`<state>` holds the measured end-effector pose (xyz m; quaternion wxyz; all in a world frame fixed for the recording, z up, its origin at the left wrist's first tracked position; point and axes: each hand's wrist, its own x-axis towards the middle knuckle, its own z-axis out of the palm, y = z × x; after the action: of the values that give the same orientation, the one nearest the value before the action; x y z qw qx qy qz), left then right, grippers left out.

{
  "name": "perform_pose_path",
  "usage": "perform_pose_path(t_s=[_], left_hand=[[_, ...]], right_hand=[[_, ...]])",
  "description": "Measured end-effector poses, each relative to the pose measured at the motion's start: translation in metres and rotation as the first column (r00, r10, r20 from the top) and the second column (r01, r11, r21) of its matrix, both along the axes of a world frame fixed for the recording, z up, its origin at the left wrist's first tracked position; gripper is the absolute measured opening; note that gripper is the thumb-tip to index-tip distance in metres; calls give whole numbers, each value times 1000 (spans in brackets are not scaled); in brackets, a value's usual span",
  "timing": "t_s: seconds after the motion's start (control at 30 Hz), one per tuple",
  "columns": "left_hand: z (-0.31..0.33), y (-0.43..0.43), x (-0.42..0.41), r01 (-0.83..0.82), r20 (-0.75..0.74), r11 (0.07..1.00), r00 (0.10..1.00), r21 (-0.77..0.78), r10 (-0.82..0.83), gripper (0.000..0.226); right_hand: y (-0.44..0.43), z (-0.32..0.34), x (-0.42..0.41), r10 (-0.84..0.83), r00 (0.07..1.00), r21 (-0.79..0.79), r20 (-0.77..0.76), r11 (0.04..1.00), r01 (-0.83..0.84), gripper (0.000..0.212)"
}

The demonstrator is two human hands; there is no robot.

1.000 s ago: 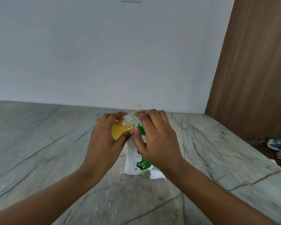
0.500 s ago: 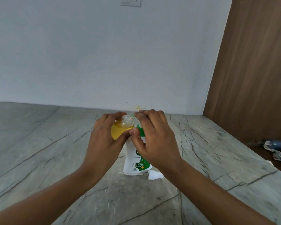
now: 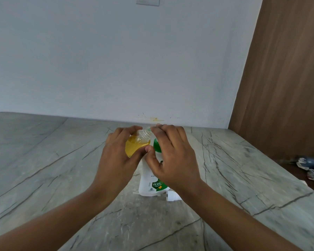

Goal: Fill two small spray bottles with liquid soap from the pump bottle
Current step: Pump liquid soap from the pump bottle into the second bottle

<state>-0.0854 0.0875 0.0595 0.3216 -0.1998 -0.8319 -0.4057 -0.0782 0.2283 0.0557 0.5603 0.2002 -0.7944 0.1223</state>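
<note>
Grey veined marble surface (image 3: 62,160) meets a white wall (image 3: 116,60), with a wood panel (image 3: 283,78) at frame right. At centre, the left grip (image 3: 116,160) curls around a tilted spray bottle (image 3: 144,135) part-full of yellow soap (image 3: 132,147). The right grip (image 3: 172,160) curls over the green top of the upright pump bottle (image 3: 149,185). A white spray cap (image 3: 172,196) lies at its base.

Pump bottle (image 3: 148,183) and loose spray cap (image 3: 172,196) block the middle; countertop (image 3: 43,169) stretches wide either side.
</note>
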Motion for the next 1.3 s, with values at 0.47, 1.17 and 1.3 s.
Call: perform_pose_path(t_s=[0.47,1.17,1.3], left_hand=[[-8,-1,-3,-2,10,999,1000,-32,2,40],[5,1,3,14,-6,1000,1000,11,-14,42],[4,1,2,12,-6,1000,1000,12,-12,42]], right_hand=[[0,-5,0,9,1000,-3,10,1000,-9,36],[3,10,2,7,1000,14,4,1000,-7,35],[2,6,1,2,1000,1,5,1000,-2,36]])
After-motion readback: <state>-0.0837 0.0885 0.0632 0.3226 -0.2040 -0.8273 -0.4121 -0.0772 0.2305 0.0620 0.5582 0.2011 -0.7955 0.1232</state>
